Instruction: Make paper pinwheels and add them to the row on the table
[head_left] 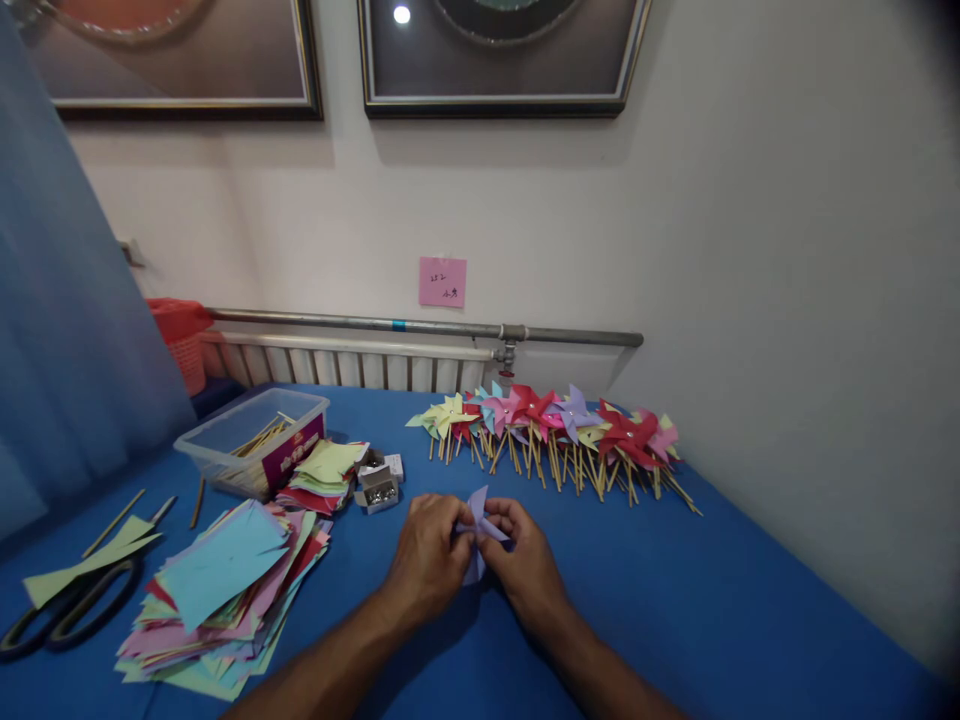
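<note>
Between my two hands is a purple paper pinwheel (478, 507), its points folded in toward the middle. My left hand (430, 550) is closed on its left side, thumb and fingers pinching near the centre. From the right, my right hand (527, 560) grips the pinwheel's other side between thumb and fingers. The fingers cover its centre, so I cannot see a pin or a stick there. Just beyond my left hand stands a small open box of metal pins (379, 490). Several finished pinwheels on sticks (532, 415) lie in a row at the back right.
Stacked cut paper (225, 570) lies at the left, with a smaller paper pile (322, 470) behind it. A clear plastic tub (217, 440) holds wooden sticks. Black-handled scissors (90, 610) lie far left under paper scraps. A metal pipe (450, 327) runs along the wall behind the blue table (675, 600).
</note>
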